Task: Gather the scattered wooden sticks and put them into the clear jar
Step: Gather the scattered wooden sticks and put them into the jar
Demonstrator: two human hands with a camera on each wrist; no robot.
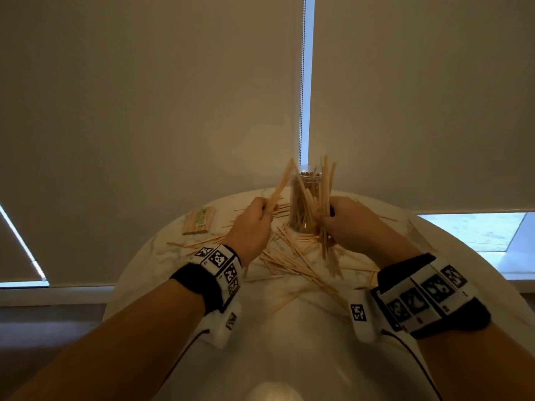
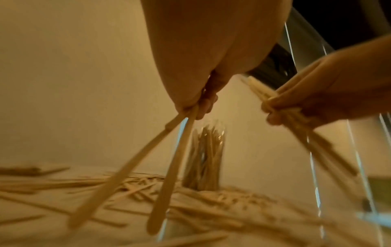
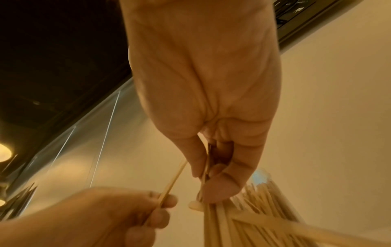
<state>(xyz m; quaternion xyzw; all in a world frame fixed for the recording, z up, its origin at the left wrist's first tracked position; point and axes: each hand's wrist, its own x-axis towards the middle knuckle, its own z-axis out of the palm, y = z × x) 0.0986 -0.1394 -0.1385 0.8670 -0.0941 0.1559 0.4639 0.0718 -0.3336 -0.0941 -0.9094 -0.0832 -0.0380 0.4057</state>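
A clear jar [image 1: 304, 204] stands at the far middle of the round table, partly filled with upright wooden sticks. My left hand [image 1: 254, 224] grips a few sticks [image 1: 280, 183] that lean up toward the jar's left rim. My right hand [image 1: 344, 218] holds a thicker bundle of sticks [image 1: 327, 198] upright just right of the jar. Many loose sticks [image 1: 292, 261] lie scattered on the table between and in front of my hands. The left wrist view shows the left hand [image 2: 196, 103] pinching two sticks [image 2: 167, 180] before the jar [image 2: 203, 158]. In the right wrist view the right hand [image 3: 213, 175] clamps its bundle [image 3: 232, 222].
A wrapped pack of sticks [image 1: 199, 221] lies at the table's far left. The white marble table [image 1: 289, 342] ends just behind the jar, with roller blinds [image 1: 144, 111] and a window strip beyond. The floor shows at the lower left.
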